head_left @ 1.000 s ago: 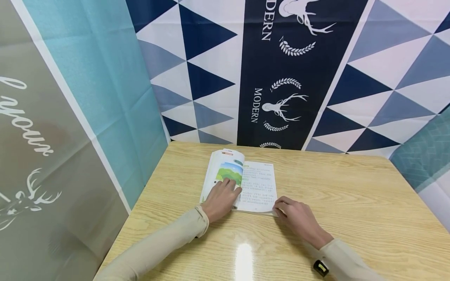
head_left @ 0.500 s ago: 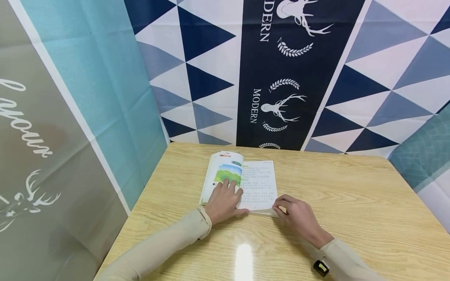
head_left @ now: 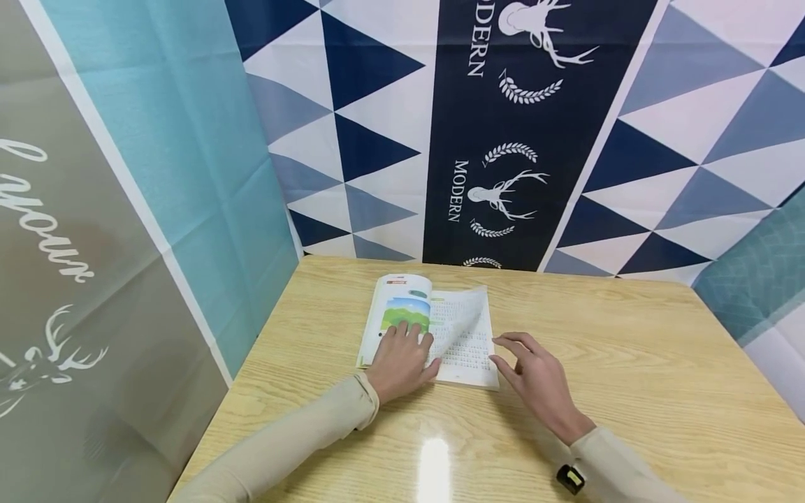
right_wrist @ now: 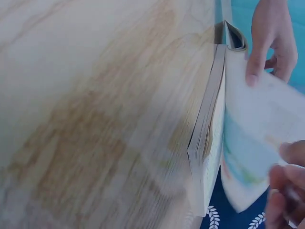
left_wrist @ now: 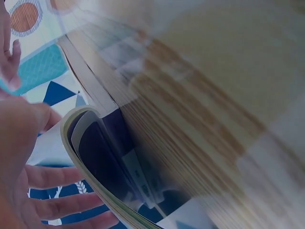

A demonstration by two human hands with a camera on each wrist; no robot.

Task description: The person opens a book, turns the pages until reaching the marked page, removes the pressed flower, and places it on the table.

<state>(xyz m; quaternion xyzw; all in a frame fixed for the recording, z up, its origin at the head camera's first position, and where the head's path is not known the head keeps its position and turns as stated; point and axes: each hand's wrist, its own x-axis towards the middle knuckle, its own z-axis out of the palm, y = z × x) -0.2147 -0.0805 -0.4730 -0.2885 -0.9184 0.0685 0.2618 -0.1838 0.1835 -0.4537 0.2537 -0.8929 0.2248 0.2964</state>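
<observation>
An open book (head_left: 405, 283) lies on the wooden table, a green hill picture on its left page and rows of text on the right. My left hand (head_left: 400, 362) rests on that left page, fingers spread, thumb reaching to the gutter at the foot of a lifted page (head_left: 464, 323). This page curls up from the right side, over the text page (head_left: 474, 363) beneath. Just off the book's right edge is my right hand (head_left: 537, 381), thumb and fingers apart with a gap between them. In the right wrist view the raised page (right_wrist: 252, 119) shows a coloured print, blurred.
The wooden table (head_left: 629, 349) stretches out to the right of the book. Behind it hangs a patterned cloth (head_left: 377, 140) with triangles and deer heads, and a blue and grey cloth (head_left: 207, 175) runs along the left side.
The right hand pinched the page's lower right corner earlier; now its fingers are parted and the page has swung up and leftward. The left thumb has spread out toward the gutter.
</observation>
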